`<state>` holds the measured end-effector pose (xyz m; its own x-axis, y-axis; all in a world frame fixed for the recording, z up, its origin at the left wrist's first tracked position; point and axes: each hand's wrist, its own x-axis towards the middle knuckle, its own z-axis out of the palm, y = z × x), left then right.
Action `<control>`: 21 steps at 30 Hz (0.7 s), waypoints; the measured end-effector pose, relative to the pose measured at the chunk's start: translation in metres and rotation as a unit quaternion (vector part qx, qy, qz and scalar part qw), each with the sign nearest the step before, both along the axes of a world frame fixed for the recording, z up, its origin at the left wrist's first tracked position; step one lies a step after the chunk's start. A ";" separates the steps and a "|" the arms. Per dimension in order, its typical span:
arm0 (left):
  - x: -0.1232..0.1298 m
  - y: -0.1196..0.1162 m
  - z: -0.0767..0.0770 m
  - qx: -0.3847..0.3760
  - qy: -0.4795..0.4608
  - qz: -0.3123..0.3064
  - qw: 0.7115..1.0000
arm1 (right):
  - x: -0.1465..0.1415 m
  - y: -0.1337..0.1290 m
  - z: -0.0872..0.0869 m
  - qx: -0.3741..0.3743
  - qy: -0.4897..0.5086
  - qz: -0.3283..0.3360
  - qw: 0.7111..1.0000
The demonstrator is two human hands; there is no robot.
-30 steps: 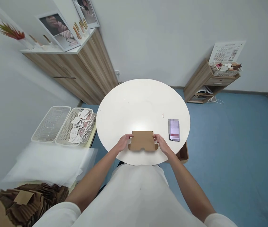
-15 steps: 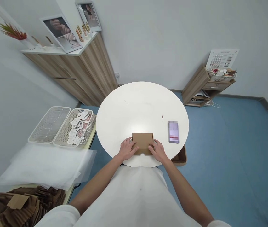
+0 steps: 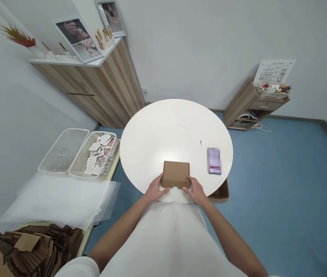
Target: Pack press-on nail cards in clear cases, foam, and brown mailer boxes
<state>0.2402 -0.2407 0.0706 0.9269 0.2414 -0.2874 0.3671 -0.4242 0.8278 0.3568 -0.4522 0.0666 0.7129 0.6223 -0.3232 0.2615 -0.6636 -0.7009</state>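
A small brown cardboard box (image 3: 176,173) lies closed near the front edge of the round white table (image 3: 175,123). My left hand (image 3: 155,190) is at its front left corner, fingers along the side and thumb by the front edge. Opposite it, my right hand (image 3: 195,191) grips the front right corner, its fingers on the side and its thumb near the front flap. The undersides of the fingers are partly hidden. To the right of the box lies a blurred purple phone-like rectangle (image 3: 214,161).
At left, a side table carries a white basket (image 3: 75,163) with packets, another basket (image 3: 56,154), translucent sheets (image 3: 59,198) and folded brown cardboard (image 3: 42,246). An open carton (image 3: 222,192) sits below the table's right edge. Wooden cabinets (image 3: 123,80) stand behind.
Both hands have slid back toward me, from the box's top and sides to its front corners. The thumbs have come off the top. The view has shifted slightly.
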 end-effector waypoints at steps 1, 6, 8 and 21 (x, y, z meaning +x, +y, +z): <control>0.000 -0.001 0.001 -0.007 -0.012 0.008 1.000 | 0.000 0.001 0.001 0.005 0.007 -0.007 1.000; 0.009 0.007 0.010 -0.006 -0.044 0.033 0.999 | 0.015 0.004 0.014 0.076 0.046 -0.040 0.995; 0.018 0.013 0.012 0.000 -0.034 0.043 0.999 | 0.025 0.007 0.021 0.096 0.062 -0.040 0.993; 0.046 0.020 0.019 0.175 0.005 0.056 0.983 | 0.047 0.035 0.032 0.092 0.035 -0.113 0.989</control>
